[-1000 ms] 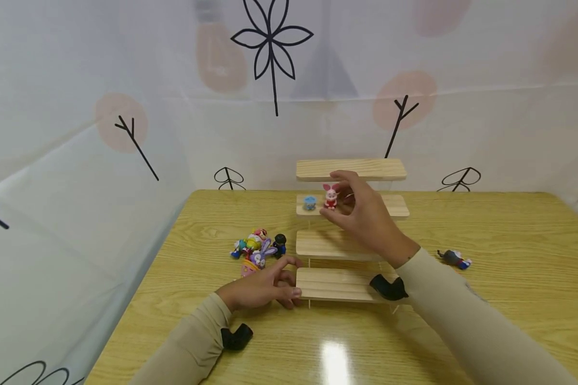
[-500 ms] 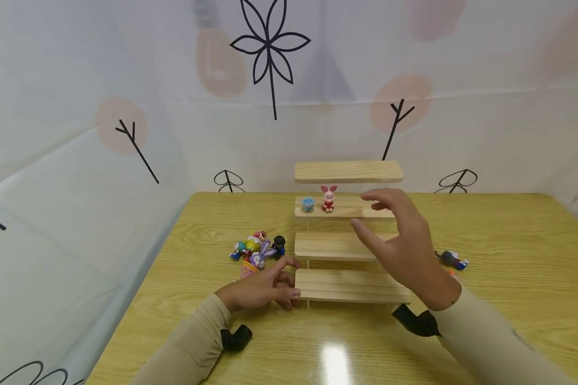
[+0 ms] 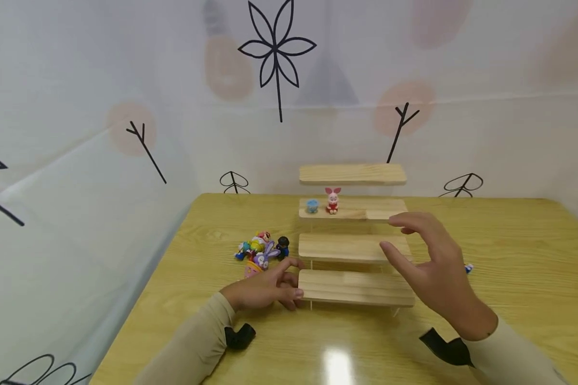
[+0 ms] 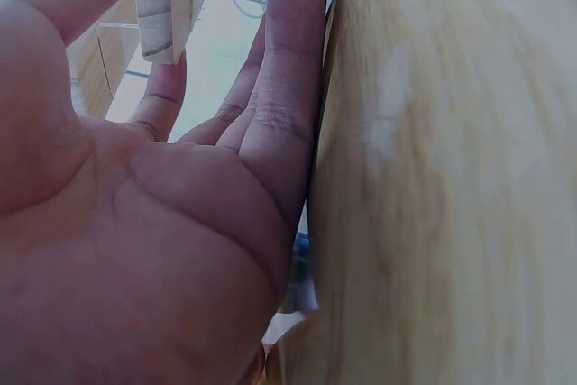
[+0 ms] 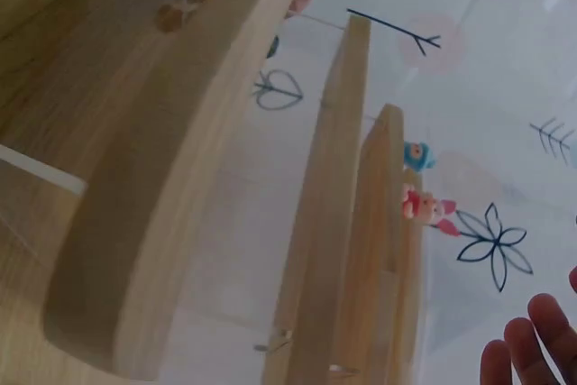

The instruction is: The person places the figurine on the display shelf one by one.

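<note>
A tiered wooden display shelf point(image 3: 356, 286) stands on the table. My left hand point(image 3: 270, 286) grips the left end of its lowest board; in the left wrist view the board's end point(image 4: 160, 11) sits between the thumb and a finger, while other fingers lie along the tabletop. On the second board from the top, a pink-eared piglet figurine point(image 3: 333, 201) in red sits beside a small light-blue figurine point(image 3: 312, 206). My right hand point(image 3: 438, 267) holds nothing, its thumb and fingers spread apart in the air beside the shelf's right end.
A pile of several toy figurines point(image 3: 260, 251), one a purple rabbit, lies left of the shelf, with a dark-haired figurine point(image 3: 282, 247) beside it. Another toy point(image 3: 469, 268) is mostly hidden behind my right hand. A patterned white cloth point(image 3: 289, 139) hangs behind the table point(image 3: 520, 240).
My right hand has let go of the piglet figurine, leaving it seated on the shelf, and has drawn back to the right and toward me. My left hand has stayed at the lowest board.
</note>
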A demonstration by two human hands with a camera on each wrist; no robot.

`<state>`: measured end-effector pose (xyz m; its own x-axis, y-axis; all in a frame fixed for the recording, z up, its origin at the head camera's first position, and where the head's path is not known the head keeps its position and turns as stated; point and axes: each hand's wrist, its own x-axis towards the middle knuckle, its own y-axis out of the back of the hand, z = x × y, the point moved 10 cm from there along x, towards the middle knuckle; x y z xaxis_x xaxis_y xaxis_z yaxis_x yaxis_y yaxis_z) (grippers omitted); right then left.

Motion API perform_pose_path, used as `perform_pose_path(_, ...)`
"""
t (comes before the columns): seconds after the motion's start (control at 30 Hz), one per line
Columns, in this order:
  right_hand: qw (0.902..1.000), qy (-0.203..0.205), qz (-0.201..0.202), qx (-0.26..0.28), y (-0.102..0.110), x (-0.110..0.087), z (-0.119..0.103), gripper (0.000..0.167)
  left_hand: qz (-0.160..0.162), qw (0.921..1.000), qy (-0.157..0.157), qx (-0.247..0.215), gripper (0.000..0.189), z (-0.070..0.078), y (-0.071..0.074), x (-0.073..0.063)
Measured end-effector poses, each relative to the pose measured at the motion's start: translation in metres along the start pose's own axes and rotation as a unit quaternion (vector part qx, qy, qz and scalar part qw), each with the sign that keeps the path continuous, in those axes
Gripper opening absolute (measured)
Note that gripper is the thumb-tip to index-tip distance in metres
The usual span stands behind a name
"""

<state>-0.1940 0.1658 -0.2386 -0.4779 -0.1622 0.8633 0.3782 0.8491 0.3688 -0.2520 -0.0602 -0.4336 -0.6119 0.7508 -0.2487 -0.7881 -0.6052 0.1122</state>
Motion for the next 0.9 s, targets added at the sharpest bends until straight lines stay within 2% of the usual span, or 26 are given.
perform_pose_path(0.27, 0.9994, -0.031, -0.011, -0.014, 0.008, -0.013, 0.018, 0.054, -0.004, 1.0, 0.002, 0.003, 0.049, 0.001, 0.001, 0.001)
perform_pose_path(0.47, 0.9966, -0.052, -0.035, -0.053, 0.017, -0.025, 0.031, 0.033, 0.001, 1.0, 0.005, -0.005, 0.049, -0.001, 0.0, 0.002)
perform_pose_path(0.73, 0.9868, -0.087, -0.069, -0.118, 0.035, -0.043, 0.054, 0.055, -0.002, 0.9999, 0.007, -0.007, 0.05, 0.0, -0.002, 0.004)
perform_pose_path(0.9, 0.9799, -0.115, -0.08, -0.141, 0.044, -0.052, 0.074, 0.052, 0.005, 0.9999, 0.009, -0.008, 0.05, -0.002, 0.0, 0.002)
